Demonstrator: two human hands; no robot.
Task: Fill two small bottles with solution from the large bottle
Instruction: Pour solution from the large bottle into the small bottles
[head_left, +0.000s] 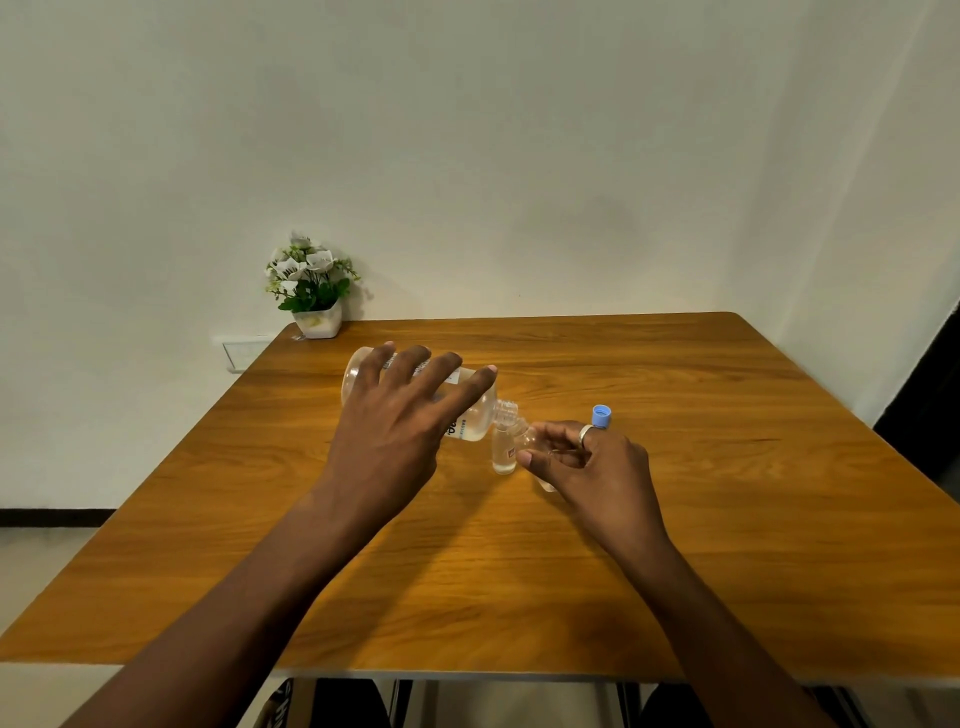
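My left hand (400, 415) grips the large clear bottle (480, 415) from above and tips it to the right, with its open neck over a small bottle. A small clear bottle (503, 454) stands upright on the wooden table (727, 493) under that neck, with a little liquid at its bottom. My right hand (587, 462) holds a second small clear bottle (530, 439), tilted, right beside the first; most of it is hidden by my fingers. A blue cap (601, 415) shows just behind my right hand.
A small pot of white flowers (311, 291) stands at the table's far left corner against the white wall. A wall socket (244, 351) sits left of the table. The table's front edge runs close to me.
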